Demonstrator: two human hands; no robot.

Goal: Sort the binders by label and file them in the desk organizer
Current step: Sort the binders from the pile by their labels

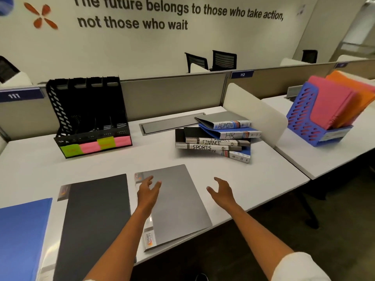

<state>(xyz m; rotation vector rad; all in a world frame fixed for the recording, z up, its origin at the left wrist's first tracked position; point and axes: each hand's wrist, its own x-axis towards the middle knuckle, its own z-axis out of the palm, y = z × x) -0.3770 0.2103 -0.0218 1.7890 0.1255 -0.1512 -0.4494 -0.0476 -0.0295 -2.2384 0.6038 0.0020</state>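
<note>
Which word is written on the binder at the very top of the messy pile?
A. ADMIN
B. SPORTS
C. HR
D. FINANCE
A. The grey binder on top of the pile shows ADMIN on its spine, with the HR binder just under it, then the FINANCE binder and the SPORTS binder lower down.

An open-plan office, numbered partition tags (242,74) upper centre, a motivational wall slogan (174,14) across the top, mesh chairs (211,60) behind, white bench (154,159) rows ran rightward.
</note>
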